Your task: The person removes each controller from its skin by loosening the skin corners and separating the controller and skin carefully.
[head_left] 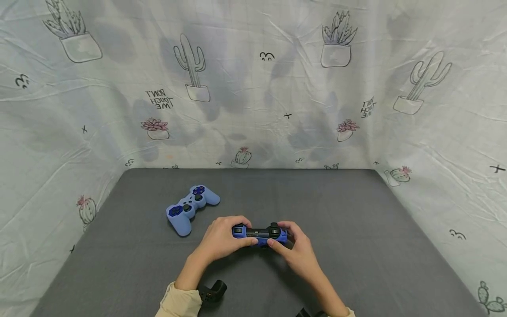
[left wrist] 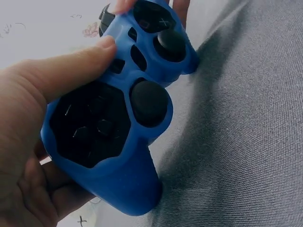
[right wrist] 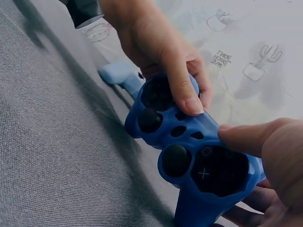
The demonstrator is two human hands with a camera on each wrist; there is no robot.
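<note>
1. While I watch the head view, I see both hands meet on a dark blue controller (head_left: 259, 234) near the front middle of the grey surface (head_left: 356, 246).
2. My left hand (head_left: 222, 240) wraps the controller's left grip, its fingers curled round the shell; in the left wrist view the thumb (left wrist: 71, 71) lies across the face just above the black direction pad.
3. My right hand (head_left: 301, 253) holds the right grip the same way, fingers curled round it, with the thumb (right wrist: 251, 137) resting at the edge of the black button cluster in the right wrist view.
4. The controller is black under a blue silicone cover, and its two thumbsticks (right wrist: 176, 160) stand free between the thumbs. From the wrist views its lower edge looks to be just at the surface; I cannot tell whether it touches.
5. A second, light blue controller (head_left: 191, 208) lies flat on the surface to the left and further back, apart from the hands.
6. A cactus-print cloth (head_left: 253, 88) hangs round the surface on three sides.
</note>
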